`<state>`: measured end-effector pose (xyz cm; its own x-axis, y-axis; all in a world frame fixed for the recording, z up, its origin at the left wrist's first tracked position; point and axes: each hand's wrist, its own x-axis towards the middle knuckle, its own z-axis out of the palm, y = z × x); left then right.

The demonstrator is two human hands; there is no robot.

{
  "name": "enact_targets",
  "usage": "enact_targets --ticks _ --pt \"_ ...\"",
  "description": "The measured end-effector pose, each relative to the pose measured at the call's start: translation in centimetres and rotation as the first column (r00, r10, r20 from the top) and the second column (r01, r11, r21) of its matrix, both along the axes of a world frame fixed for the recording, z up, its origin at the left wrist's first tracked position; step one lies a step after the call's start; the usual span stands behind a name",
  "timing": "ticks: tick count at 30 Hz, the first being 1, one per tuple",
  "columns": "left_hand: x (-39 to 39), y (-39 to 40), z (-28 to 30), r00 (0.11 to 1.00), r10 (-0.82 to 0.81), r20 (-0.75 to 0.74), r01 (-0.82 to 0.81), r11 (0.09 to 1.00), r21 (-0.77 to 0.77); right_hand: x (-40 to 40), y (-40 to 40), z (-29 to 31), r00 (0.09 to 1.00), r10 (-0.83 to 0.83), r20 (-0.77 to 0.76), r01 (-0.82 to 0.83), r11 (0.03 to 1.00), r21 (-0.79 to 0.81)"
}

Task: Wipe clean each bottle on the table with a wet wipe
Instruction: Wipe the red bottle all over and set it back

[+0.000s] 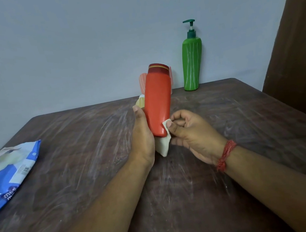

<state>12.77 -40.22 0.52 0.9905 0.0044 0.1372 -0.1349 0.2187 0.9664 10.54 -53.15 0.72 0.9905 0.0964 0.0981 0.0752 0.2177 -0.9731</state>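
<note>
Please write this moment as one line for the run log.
left hand: grips red bottle | right hand: presses wet wipe on it | green pump bottle: standing

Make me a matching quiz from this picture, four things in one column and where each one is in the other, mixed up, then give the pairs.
Things:
1. red bottle
2. green pump bottle
3. wet wipe
4. blue wipes pack

Places:
A. lying at the table's left edge
B. standing at the far edge by the wall
C. held upright in the left hand
D. pinched by the right hand against the bottle's base

Pairs: 1-C, 2-B, 3-D, 4-A
</note>
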Motion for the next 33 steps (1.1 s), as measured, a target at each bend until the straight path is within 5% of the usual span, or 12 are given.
enact_targets --ticks 7,15,17,21,24,28,33 --pt "0.5 0.4 -0.1 0.975 -0.192 -0.107 0.163 0.957 -0.24 0.1 -0.3 0.2 0.999 0.015 -0.038 -0.015 1.0 0.001" --pt "1.4 0.5 -0.6 0.976 -0.186 -0.113 0.14 0.933 -0.331 0.7 -1.1 0.2 0.992 -0.117 0.041 0.118 0.992 -0.04" --pt "1.4 0.7 -0.7 0.971 -0.209 -0.12 0.148 0.91 -0.387 0.7 -1.1 0.1 0.981 -0.15 0.124 0.169 0.971 -0.169" --pt "1.5 0.7 -0.9 0.963 -0.234 -0.136 0.144 0.869 -0.474 0.5 -0.5 -0.4 0.886 -0.104 0.452 0.348 0.793 -0.501" --pt "1.9 1.3 -0.8 0.957 -0.231 -0.177 0.12 0.866 -0.485 -0.1 0.3 -0.2 0.712 0.193 0.676 0.449 0.615 -0.648" --pt "1.5 1.5 -0.7 0.916 -0.327 -0.23 0.192 0.865 -0.464 0.3 0.6 -0.3 0.519 0.443 0.731 0.551 0.48 -0.682" --pt "0.7 0.9 -0.1 0.897 -0.394 -0.2 0.259 0.836 -0.484 0.3 0.2 0.2 0.475 0.469 0.745 0.656 0.376 -0.655"
